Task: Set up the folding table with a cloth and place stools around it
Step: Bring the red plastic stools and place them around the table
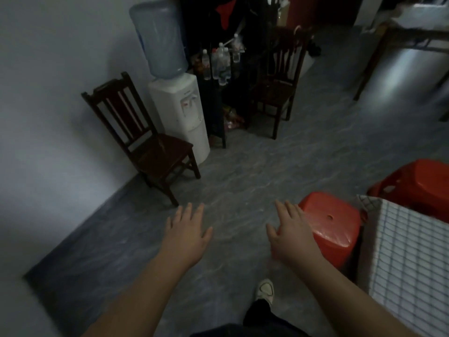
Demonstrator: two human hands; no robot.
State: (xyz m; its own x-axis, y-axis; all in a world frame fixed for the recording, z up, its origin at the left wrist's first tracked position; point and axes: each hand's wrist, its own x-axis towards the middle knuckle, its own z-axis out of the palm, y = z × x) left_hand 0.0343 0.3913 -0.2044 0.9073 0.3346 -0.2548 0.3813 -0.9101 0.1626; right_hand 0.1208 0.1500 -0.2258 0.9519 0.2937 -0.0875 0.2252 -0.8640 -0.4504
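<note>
**Hazards**

- Snagging the cloth. The checked cloth (pixel 408 259) hangs at the near right, and its edge falls just beside the near red stool (pixel 332 224). A stool lifted or dragged rightward is likely to catch the hanging edge and pull the cloth askew.
- One-handed lift. The stool is smooth plastic with a small hole in its seat. A hold taken on the left rim alone is likely to tip it toward the cloth.
- Tripping. The person's shoe (pixel 266 289) stands on the grey floor (pixel 243 166) near the stool's base. A stool swung low could strike the foot.
- Poor light. The room is dim and the frame is soft, so rims and edges are hard to judge.

**Grip state**

Both hands are released, palms down, fingers straight and spread, and neither grasps anything.

**Position of the work relative to the hands**

- The left hand (pixel 187 229) hovers over bare floor, well apart from either stool.
- The right hand (pixel 289 232) sits at the left rim of the near red stool. Its fingers overlap that rim in view, but contact cannot be confirmed.
- The second red stool (pixel 418 186) stands farther right, beyond the cloth's far edge and out of reach of both hands.
</note>
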